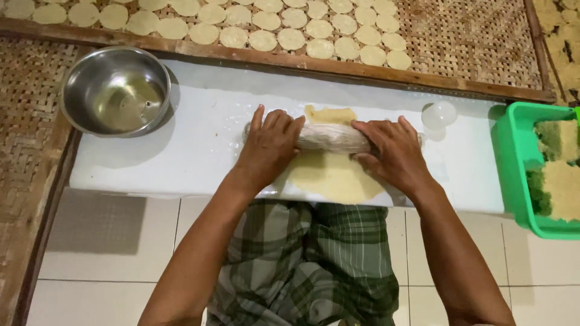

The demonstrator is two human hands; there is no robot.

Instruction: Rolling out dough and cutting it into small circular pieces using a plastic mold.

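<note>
On the white counter (181, 151) in front of my knees, both my hands press down on a rolling pin (331, 137) wrapped in clear plastic. My left hand (269, 145) lies flat over its left end, fingers (266, 121) stretched out and pointing far — released, not curled around it. My right hand (393, 151) covers the right end the same way, palm down, fingers (368, 128) spread along the top of the pin.

Under the pin lies a thin sheet of pale yellow dough (332, 175), reaching from just beyond the pin toward the near edge of the counter — the pin sits across its far half.

To the far left a steel bowl (115, 90) rests on the counter's corner, a little clear liquid in its bottom. Just right of my right hand stands a small round clear lid or cup (439, 113); I cannot tell which. At the right edge a green plastic tub (513, 163) holds crumbly yellowish blocks (562, 187). Along the far side, a woven bamboo tray (459, 42) carries rows of small round dough discs (290, 27).

My green plaid cloth (302, 259) shows below, over the tiled floor (103, 253).
</note>
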